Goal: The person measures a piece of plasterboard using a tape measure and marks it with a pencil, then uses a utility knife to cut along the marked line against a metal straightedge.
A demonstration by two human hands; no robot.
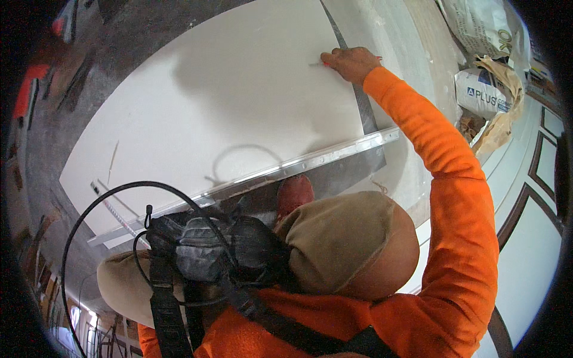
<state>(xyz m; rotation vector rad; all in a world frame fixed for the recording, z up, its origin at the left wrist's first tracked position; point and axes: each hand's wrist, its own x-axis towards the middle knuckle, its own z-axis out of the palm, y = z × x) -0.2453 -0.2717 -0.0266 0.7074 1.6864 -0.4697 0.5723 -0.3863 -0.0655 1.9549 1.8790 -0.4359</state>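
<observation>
A large white board (250,77), which looks like plasterboard, lies on the grey floor in front of me. My right hand (353,64) is at its far right edge, fingers closed on a slim red tool (325,58). A thin pale tip points left from the tool over the board; my fingers hide most of it. Across the near part of the board runs a long silvery metal profile (310,161), reaching past the board's right edge. At the near left, a narrow marked strip (116,215) crosses the board's corner. My left hand is out of view.
Torn paper bags (486,92) and a white plastic sack (483,27) stand at the far right. Pale panels with dark trim (528,238) lie to the right. Blurred red and dark items (30,89) are at the far left. A black cable (74,244) loops beside me.
</observation>
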